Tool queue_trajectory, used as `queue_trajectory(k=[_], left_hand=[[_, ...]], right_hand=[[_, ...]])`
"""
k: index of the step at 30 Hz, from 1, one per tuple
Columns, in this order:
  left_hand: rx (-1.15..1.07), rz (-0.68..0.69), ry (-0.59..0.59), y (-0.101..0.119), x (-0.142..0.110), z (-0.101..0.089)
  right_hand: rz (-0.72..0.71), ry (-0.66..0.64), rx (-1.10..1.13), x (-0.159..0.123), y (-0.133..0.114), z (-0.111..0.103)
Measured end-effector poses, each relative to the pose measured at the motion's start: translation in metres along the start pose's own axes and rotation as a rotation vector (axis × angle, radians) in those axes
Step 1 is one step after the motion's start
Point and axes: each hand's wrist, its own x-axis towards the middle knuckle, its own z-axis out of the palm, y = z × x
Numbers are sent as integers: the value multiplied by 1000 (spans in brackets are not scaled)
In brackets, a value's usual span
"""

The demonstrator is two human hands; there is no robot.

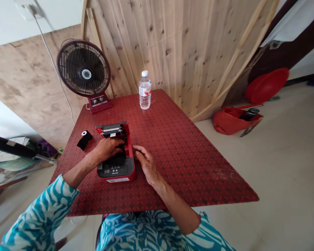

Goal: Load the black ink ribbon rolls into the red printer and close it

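Note:
A small red and black printer (116,170) stands on the table with its lid (112,126) raised at the back. My left hand (108,148) reaches into its compartment from the left, fingers bent over a black part inside. Those fingertips, and whatever lies between them, are hard to see. At the printer's right side is my right hand (148,165), its fingers stretched out towards the red wall and holding nothing. To the left of the printer lies a black roll (85,140) with a white core, its loose end trailing towards me.
A dark red fan (85,71) stands at the table's back left. Right of it is an upright water bottle (145,90) with a white cap. The patterned red table (188,167) narrows towards a wooden panel. A red bag (226,120) lies on the floor at right.

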Motion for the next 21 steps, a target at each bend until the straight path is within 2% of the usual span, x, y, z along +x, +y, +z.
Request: queue_trajectory(k=[5,10,13,18,21], left_hand=[[-37,-37,32,1,-1,2],[-26,53,-86,-2,4,-2],[-79,107,-59,-9,1,-2],[-281,176,136,-12,-37,-5],[-333,173,180,-4,-69,-8]], right_hand=[[13,8,3,-1,-1,0],[33,14,11,0,0,0],[28,8,11,0,0,0],[7,-1,27,0,2,-1],[12,0,29,1,5,-1]])
